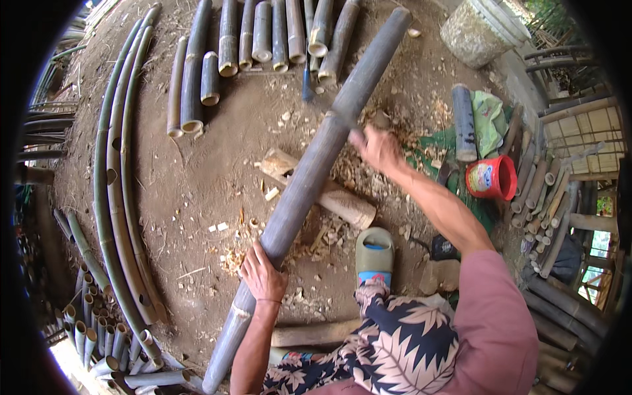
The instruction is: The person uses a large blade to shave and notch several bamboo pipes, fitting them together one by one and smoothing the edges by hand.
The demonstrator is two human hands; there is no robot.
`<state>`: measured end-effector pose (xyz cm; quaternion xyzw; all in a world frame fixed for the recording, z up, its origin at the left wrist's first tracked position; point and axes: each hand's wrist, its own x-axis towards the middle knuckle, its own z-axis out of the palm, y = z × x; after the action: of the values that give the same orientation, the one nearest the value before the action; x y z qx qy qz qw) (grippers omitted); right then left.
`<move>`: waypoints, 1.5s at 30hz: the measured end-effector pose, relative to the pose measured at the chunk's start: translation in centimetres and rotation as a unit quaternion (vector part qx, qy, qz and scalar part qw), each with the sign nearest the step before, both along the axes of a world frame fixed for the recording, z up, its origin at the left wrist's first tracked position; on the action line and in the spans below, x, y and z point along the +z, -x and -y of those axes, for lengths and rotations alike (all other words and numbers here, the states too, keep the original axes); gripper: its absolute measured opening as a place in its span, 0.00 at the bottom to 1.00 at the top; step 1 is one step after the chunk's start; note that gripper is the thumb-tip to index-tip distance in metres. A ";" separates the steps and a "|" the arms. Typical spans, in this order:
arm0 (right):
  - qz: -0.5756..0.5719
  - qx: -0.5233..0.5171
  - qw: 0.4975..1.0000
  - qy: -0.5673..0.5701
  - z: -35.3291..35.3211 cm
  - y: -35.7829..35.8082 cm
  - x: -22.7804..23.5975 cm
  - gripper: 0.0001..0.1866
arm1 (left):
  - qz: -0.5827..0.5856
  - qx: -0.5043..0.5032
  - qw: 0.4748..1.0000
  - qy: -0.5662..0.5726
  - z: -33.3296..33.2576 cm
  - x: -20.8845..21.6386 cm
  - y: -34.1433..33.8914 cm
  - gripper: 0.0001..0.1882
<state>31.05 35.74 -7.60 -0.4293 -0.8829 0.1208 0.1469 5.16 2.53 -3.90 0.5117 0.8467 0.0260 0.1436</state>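
A long dark bamboo pole (309, 174) runs aslant from the lower left to the upper right. My left hand (263, 275) grips its lower part, fingers curled over the top. At the pole's upper node my right hand (380, 148) is closed and smeared by motion. A grey, blade-like tool (343, 116) juts from it across the pole; its exact kind is too blurred to tell. Beneath the pole lies a notched bamboo block (345, 203), which crosses under it. Pale wood chips (234, 260) are scattered around both.
Cut bamboo lengths (262, 33) lie in a row at the far side; long split poles (118, 178) lie left. A pale bucket (477, 33), red container (490, 178) and bamboo stacks (543, 201) stand right. Short tubes (99, 336) crowd the lower left. My sandalled foot (374, 253) is beside the block.
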 end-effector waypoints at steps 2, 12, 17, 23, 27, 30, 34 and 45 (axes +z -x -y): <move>-0.031 0.173 0.974 -0.144 0.3 0.8 0.9 0.37 | -0.026 0.011 0.998 -0.059 0.4 -0.5 -0.3 0.47; 0.042 -0.009 0.999 -0.016 -1.4 -0.4 1.1 0.38 | 0.172 0.018 0.982 0.074 -2.0 1.4 3.3 0.48; 0.014 0.158 0.986 -0.045 -0.2 -1.0 1.3 0.37 | 0.232 0.018 0.965 0.119 -2.7 1.5 4.8 0.50; 0.000 -0.065 0.998 0.025 -1.2 -0.3 0.7 0.37 | 0.383 -0.018 0.913 0.136 -2.7 -0.6 7.5 0.58; 0.006 -0.021 1.000 0.005 -0.7 -1.1 0.5 0.38 | 0.084 0.030 0.992 0.093 -2.2 1.5 2.4 0.60; -0.038 -0.089 0.994 0.056 -0.8 0.0 0.7 0.38 | -0.052 -0.014 0.997 -0.050 -1.5 -0.4 -0.8 0.52; 0.012 0.088 0.993 -0.082 0.9 -0.6 0.6 0.39 | 0.021 0.006 1.000 0.002 -1.0 -0.3 0.0 0.49; -0.027 -0.215 0.972 0.087 -3.0 -0.4 2.1 0.36 | 0.176 -0.010 0.978 0.108 -4.5 2.4 3.3 0.49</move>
<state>31.47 38.69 -5.51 -0.6167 -0.7518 0.1745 0.1551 1.90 7.00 -1.53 0.4887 0.8011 0.0226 0.3448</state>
